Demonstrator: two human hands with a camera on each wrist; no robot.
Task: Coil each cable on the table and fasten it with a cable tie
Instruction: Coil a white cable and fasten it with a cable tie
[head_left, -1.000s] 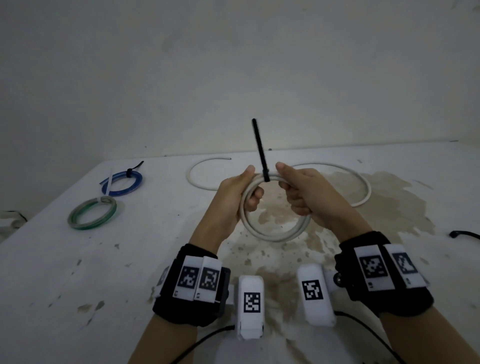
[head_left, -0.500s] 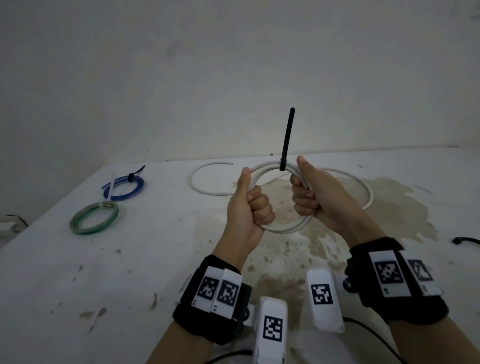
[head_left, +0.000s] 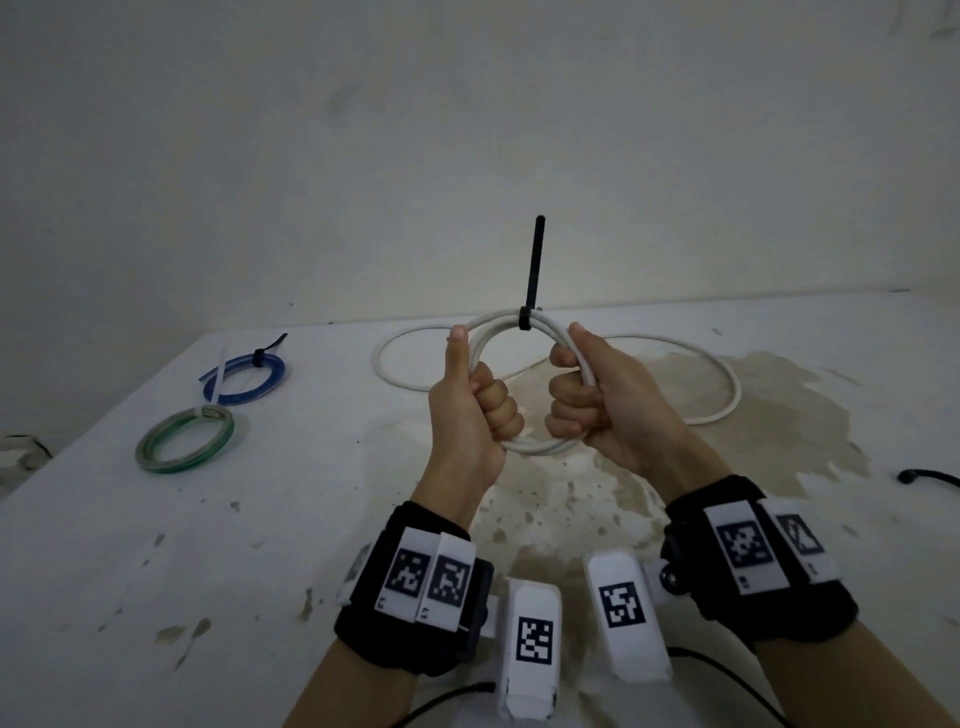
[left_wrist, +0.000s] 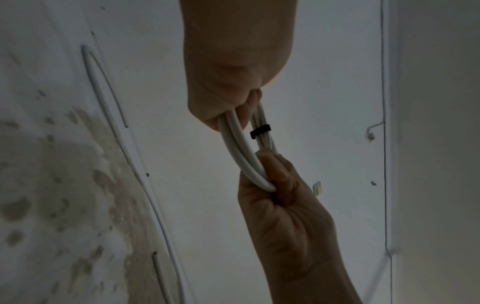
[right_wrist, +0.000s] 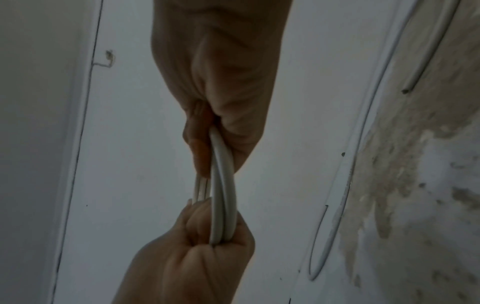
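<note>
White cable coil (head_left: 524, 447), black tie (head_left: 533, 270); blue coil (head_left: 244, 376); green coil (head_left: 184, 440); brown-stained white table (head_left: 156, 545).

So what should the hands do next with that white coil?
Probably set the white coil down near the blue coil. The black tie already looks cinched round it, both hands grip it, and a loose white cable waits.

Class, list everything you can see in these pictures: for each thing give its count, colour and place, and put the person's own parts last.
White cable coil: one, white, held above the table.
Black cable tie: one, black, around the coil's top, tail upright.
Loose cable: one, white, on the table behind the hands.
Blue coil: one, blue, tied, far left.
Green coil: one, green, near the blue coil.
Table: one, white, stained.
Wrist bands: two, black, with markers.
Left hand: grips the coil.
Right hand: grips the coil.
</note>
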